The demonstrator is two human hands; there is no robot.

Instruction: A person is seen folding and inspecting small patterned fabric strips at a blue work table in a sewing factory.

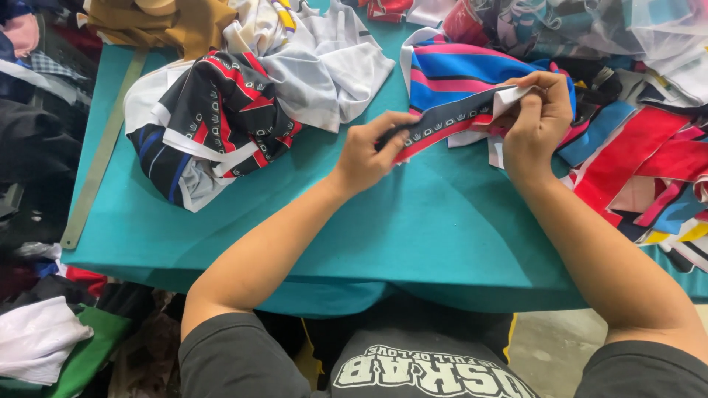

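Both hands pinch a narrow black-and-red fabric strip (450,121) above the teal desk (442,228): left hand (369,151) and right hand (538,118) fingers clamp opposite ends, stretching it flat, apparently to straighten it.

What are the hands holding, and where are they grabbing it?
Both hands hold a black and red fabric strip: the left hand pinches its left end, the right hand its right end.
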